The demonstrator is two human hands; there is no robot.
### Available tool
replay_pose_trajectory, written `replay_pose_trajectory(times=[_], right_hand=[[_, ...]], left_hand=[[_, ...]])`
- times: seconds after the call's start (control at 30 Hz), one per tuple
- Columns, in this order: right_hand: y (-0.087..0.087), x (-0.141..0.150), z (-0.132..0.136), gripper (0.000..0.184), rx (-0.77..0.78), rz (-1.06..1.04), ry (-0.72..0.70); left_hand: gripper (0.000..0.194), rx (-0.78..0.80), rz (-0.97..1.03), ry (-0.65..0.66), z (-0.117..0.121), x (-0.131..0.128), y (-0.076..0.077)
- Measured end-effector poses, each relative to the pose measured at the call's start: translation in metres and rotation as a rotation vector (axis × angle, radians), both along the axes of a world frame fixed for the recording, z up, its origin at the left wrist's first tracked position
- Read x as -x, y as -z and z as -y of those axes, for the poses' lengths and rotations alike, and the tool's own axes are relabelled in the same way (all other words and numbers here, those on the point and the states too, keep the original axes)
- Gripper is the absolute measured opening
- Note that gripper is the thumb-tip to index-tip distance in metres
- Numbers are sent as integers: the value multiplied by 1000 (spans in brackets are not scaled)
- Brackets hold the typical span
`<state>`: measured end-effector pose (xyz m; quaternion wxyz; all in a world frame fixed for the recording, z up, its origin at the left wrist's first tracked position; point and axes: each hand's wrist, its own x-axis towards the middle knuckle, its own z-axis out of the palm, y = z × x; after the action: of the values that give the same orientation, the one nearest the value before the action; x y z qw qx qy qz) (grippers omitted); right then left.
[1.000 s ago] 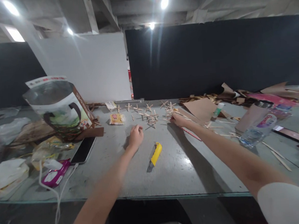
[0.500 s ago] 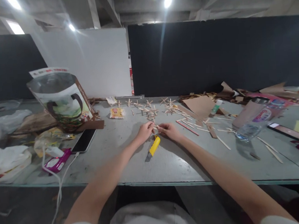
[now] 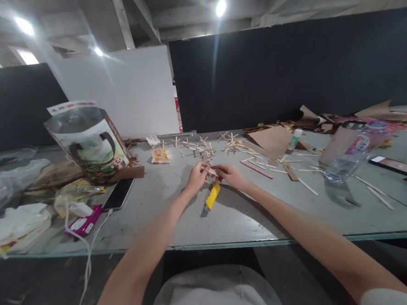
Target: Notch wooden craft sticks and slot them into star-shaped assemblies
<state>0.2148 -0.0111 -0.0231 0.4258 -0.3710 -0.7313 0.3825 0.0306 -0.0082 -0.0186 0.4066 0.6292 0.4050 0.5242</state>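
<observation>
Left hand (image 3: 196, 178) and right hand (image 3: 231, 176) nearly meet over mid-desk, fingertips pinched narrow on a small pale wood strip (image 3: 211, 171) held btwn them; cannot tell if 1 pc or 2. Yellow cutter (image 3: 213, 195) lies just on the person's side of them, grey end twd near edge; contact w/ R fingertips unclear.

Step in hand, in my judgement: fine fitting or shaping of the strip. Rec. light, even pressure, as thin wood likely snaps; thumbs close to the working pt; one hand steadying while the other adjusts. Cutter is best moved aside, since knuckles could brush it.

Surface: grey desk (image 3: 173, 223), scuffed, busy. Crossed sticks (image 3: 203, 149) just beyond the hands; loose strips (image 3: 257, 159) and red rod (image 3: 257, 170) to R, w/ brown card (image 3: 273, 141), green-and-white tube (image 3: 294, 140), clear bottle (image 3: 338, 168). To L: food packet (image 3: 161, 156), dark-screened phone (image 3: 119, 194), purple unit (image 3: 85, 220), white cable (image 3: 89, 260) over near edge, large printed bag (image 3: 96, 147).

Room: white panel (image 3: 117, 93) and black panel (image 3: 288, 73) behind desk, concrete beams above, ceiling lamps (image 3: 221, 7) lit, glare on lens
</observation>
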Motion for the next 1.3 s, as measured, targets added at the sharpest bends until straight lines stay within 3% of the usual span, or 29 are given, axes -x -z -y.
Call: replay_pose_trajectory(times=[0.2, 0.47, 0.63, 0.97, 1.3], right_hand=[[1, -10, -8, 44, -34, -52, 99], [12, -8, -7, 56, -32, -36, 54], [15, -8, -11, 45, -46, 7, 71], [7, -7, -6, 20, -225, 186, 179], [4, -11, -10, 16, -231, 274, 194]], left_hand=[[38, 29, 101, -83, -13, 6, 0], [40, 89, 132, 1, -10, -1, 7], [40, 105, 136, 0, -9, -2, 8], [39, 132, 145, -14, -11, -2, 7], [34, 161, 132, -1, -10, -2, 9]])
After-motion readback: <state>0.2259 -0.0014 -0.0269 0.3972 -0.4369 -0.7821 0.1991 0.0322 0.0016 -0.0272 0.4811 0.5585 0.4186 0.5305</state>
